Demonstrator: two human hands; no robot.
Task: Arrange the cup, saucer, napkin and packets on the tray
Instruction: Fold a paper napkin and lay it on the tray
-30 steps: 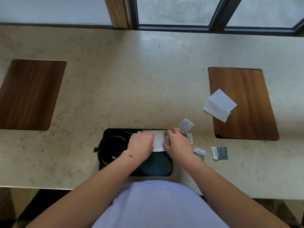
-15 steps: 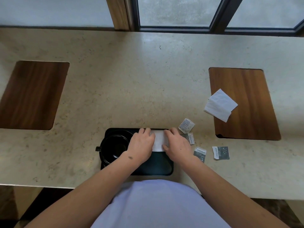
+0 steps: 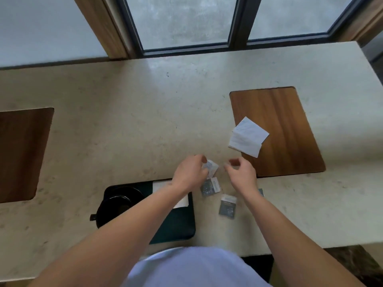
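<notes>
A black tray (image 3: 178, 228) lies at the counter's near edge. On its left end stands a black cup (image 3: 116, 206) on a black saucer (image 3: 132, 192). A white napkin (image 3: 183, 201) lies on the tray, mostly hidden under my left forearm. Just beyond the tray's right corner, my left hand (image 3: 190, 172) pinches a white packet (image 3: 211, 169). My right hand (image 3: 241, 175) hovers beside it with loosely curled fingers and holds nothing. Two dark packets (image 3: 210, 186) (image 3: 228, 206) lie on the counter right of the tray. A third packet (image 3: 261, 192) peeks out behind my right wrist.
A stack of white napkins (image 3: 247, 136) sits on the left edge of a wooden inlay (image 3: 290, 141) at the right. Another wooden inlay (image 3: 20, 154) is at the far left. Windows (image 3: 186, 19) run along the counter's far side.
Both hands left the napkin on the tray and moved right and away to the packets. My left hand has picked up the white packet. The camera view shifted right.
</notes>
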